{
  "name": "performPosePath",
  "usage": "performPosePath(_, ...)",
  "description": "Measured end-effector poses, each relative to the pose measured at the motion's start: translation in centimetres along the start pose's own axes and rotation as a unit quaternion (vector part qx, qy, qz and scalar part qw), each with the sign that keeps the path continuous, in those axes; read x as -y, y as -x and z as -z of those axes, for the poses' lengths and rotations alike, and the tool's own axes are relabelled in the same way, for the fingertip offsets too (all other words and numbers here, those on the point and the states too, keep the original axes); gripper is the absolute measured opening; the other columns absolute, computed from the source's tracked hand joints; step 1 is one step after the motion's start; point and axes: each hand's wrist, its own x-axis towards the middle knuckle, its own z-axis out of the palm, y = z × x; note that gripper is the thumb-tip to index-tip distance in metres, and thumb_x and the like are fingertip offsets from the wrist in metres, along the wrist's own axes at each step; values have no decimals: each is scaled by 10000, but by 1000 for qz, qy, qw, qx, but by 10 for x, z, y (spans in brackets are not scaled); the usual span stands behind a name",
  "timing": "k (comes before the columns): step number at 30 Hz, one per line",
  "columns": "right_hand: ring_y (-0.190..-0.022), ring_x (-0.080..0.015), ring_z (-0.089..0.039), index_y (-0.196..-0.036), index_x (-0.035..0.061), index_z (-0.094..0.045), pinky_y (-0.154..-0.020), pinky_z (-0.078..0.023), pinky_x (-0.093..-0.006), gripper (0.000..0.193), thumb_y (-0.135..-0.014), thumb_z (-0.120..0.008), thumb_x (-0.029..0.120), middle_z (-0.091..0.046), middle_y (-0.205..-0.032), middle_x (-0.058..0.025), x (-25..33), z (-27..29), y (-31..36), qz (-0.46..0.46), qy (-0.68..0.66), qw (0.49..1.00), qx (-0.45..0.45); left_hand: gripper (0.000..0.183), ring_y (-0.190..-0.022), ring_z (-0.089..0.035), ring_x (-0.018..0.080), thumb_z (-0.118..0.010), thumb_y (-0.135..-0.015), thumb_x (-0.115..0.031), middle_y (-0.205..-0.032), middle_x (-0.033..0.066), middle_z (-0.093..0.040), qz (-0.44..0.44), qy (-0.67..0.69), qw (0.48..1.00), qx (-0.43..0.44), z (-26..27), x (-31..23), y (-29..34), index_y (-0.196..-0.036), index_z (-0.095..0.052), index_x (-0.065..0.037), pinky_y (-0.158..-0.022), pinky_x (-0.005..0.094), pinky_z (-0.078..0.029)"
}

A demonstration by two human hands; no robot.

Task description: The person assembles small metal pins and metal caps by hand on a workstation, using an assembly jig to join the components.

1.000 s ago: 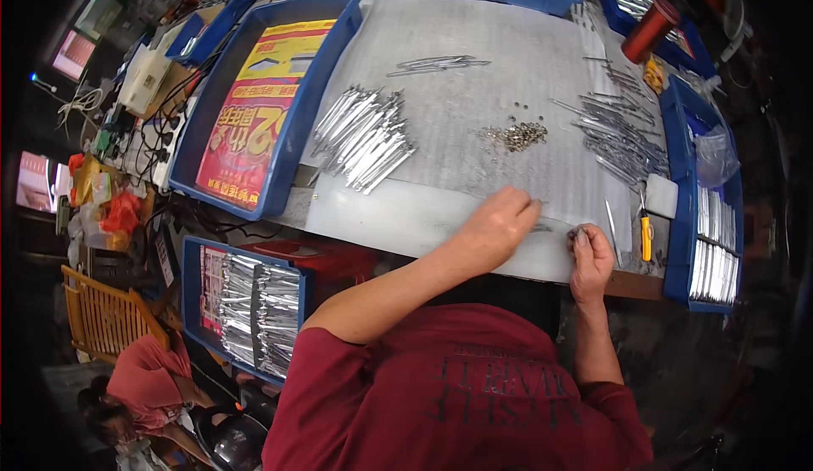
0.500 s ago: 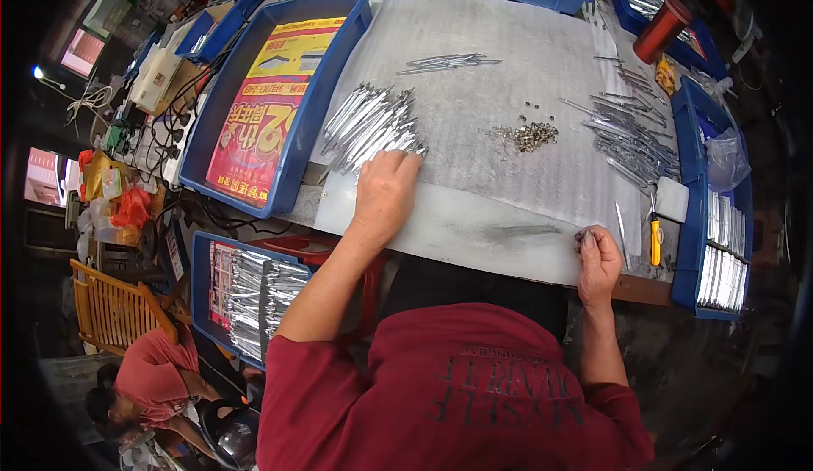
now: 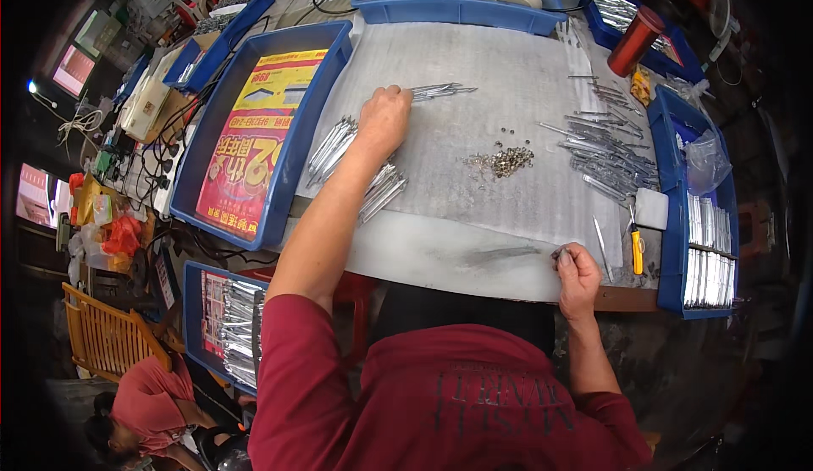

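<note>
My left hand [image 3: 385, 121] is stretched forward over the grey sheet, its fingers curled down at the left end of a small group of thin metal strips [image 3: 442, 91]. Its fingertips are hidden, so what they grip does not show. Below and beside that wrist spreads a pile of shiny metal strips [image 3: 333, 149], partly covered by my forearm. Near the table's front edge, my right hand [image 3: 579, 280] is closed in a pinch. Something small and dark shows at its fingertips, too small to name. Small brass-coloured metal pieces [image 3: 511, 162] lie heaped mid-sheet.
More metal strips [image 3: 605, 153] lie to the right, near a yellow-handled screwdriver [image 3: 637, 249] and a white block [image 3: 651, 208]. Blue trays [image 3: 286, 208] border the work surface, one holding stacked strips [image 3: 710, 255]. A red cylinder [image 3: 637, 41] stands back right. Another person [image 3: 152, 403] sits lower left.
My left hand has moved forward from the near end of the shiny pile to the small group of strips. My right hand stays pinched near the front edge. The view has shifted slightly.
</note>
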Motion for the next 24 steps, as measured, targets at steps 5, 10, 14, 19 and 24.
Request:
performPosePath(5, -597, -50, -403, -785, -2, -529, -551, -336, -183, 137, -841, -484, 114, -470, -661, 13, -4, 2, 0, -5, -1, 1000, 3, 84, -801, -530, 322, -519, -724, -56, -802, 144, -552, 15, -23, 998, 48, -17, 1, -19, -792, -551, -16, -680, 404, -435)
performPosePath(10, -586, -34, -377, -794, 9, -533, -538, -314, -169, 135, -845, -477, 121, -466, -667, 27, -3, 2, -2, -2, 14, 1000, 8, 74, -802, -538, 318, -523, -730, -66, -813, 150, -551, 5, -1, 997, 71, -18, 4, -24, -785, -545, -23, -680, 400, -434)
performPosePath(14, -600, -37, -390, -790, 8, -534, -549, -324, -172, 140, -844, -480, 125, -469, -669, 29, -3, 1, -2, 1, 18, 1000, 4, 100, -813, -546, 308, -473, -733, -46, -829, 140, -559, 24, 9, 997, 74, -17, 3, -25, -797, -546, -24, -692, 405, -439)
performPosePath(19, -608, -37, -391, -790, 4, -529, -555, -325, -173, 144, -843, -480, 129, -461, -665, 33, -2, 1, -1, 11, 40, 999, 9, 73, -798, -538, 322, -500, -729, -52, -809, 145, -552, -3, -19, 996, 83, -14, 0, -25, -782, -537, -18, -697, 404, -422)
performPosePath(24, -573, -78, -432, -759, -24, -527, -530, -365, -214, 140, -827, -495, 94, -484, -619, -15, 1, -1, -1, 21, 58, 998, -2, 79, -771, -541, 324, -459, -741, -4, -778, 156, -559, -58, 124, 989, -61, 15, -20, -19, -801, -510, -8, -670, 407, -428)
